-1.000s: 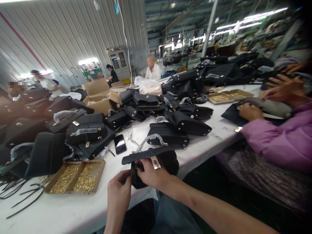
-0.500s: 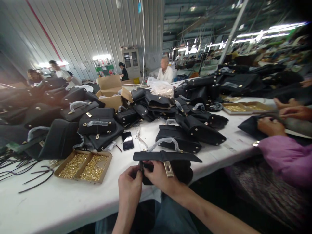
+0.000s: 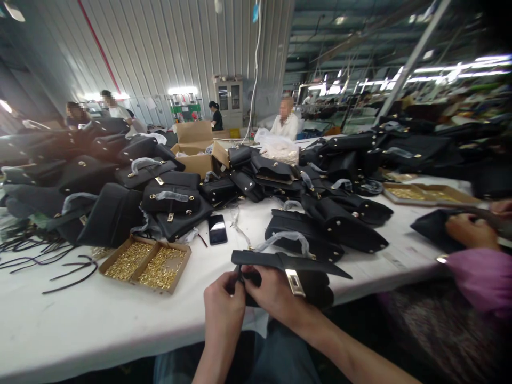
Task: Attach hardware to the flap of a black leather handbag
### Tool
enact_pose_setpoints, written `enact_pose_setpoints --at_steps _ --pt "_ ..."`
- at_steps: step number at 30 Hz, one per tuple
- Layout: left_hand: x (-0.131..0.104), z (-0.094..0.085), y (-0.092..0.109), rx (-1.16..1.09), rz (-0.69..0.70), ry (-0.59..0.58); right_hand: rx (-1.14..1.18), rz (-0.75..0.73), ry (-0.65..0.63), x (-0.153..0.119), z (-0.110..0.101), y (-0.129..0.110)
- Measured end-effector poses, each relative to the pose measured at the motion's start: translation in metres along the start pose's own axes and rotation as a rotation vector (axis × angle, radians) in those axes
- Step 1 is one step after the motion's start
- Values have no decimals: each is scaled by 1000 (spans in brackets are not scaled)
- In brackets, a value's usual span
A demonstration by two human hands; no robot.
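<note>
Black bag [image 3: 319, 288], one, at near edge of counter [image 3: 160, 317]; left hand [image 3: 224, 296] and right hand [image 3: 275, 294] closed, pinching its side below flap [image 3: 262, 259]; view swung left, grip unchanged, handling apparently unfinished

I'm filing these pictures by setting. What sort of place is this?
Most likely a handbag factory or workshop: many similar black bags lie heaped along the white table, a divided tray holds small gold-coloured pieces, and strip lights hang over a large hall behind.

Black handbag [image 3: 314, 268], gold clasp [image 3: 295, 282], plastic-wrapped handle [image 3: 286, 235]
</note>
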State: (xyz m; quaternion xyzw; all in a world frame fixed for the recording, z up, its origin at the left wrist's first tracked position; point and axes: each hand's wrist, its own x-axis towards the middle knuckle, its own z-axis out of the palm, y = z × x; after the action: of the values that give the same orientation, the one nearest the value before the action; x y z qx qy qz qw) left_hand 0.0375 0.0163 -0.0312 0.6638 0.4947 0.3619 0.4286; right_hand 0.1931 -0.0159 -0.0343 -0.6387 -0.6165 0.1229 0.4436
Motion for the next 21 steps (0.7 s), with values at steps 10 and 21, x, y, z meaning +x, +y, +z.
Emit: enact_pose_setpoints --at_steps 10,21 --pt "-8 -3 12 165 58 23 -48 -104 -151 9 -26 -20" --pt "-11 -8 20 366 92 15 0 -103 -244 15 -30 -15"
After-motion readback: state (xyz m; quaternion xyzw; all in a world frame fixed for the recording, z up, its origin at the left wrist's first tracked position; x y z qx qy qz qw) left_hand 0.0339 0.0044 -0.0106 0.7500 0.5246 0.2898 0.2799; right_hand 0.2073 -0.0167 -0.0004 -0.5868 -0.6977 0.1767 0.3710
